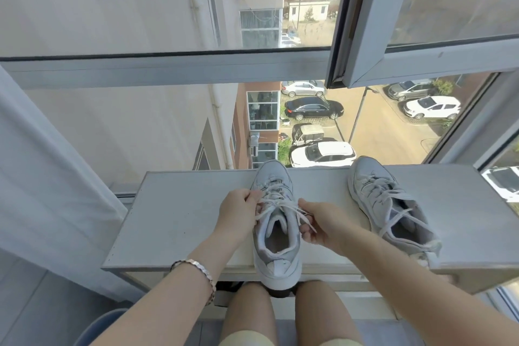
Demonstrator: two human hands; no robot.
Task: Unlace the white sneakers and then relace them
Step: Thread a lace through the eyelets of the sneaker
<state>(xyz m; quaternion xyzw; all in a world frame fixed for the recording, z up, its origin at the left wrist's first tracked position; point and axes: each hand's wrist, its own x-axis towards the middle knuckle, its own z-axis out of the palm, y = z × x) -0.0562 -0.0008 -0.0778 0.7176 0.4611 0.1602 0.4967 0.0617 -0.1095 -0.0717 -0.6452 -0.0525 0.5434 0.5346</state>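
Two white sneakers stand on a grey window ledge [174,222], toes pointing at the glass. The nearer sneaker [276,233] sits in the middle, its heel hanging over the front edge. My left hand [238,213] pinches a white lace [283,206] at the sneaker's left side, near the upper eyelets. My right hand [320,223] grips the other lace end on the right side of the collar. The lace runs crossed between both hands. The second sneaker [390,205] lies to the right, laced, with loose ends trailing over its opening.
A white curtain [42,177] hangs at the left. An opened window sash [365,36] juts inward above the right sneaker. Behind the ledge is glass with a street and parked cars far below. My knees [280,317] are under the ledge.
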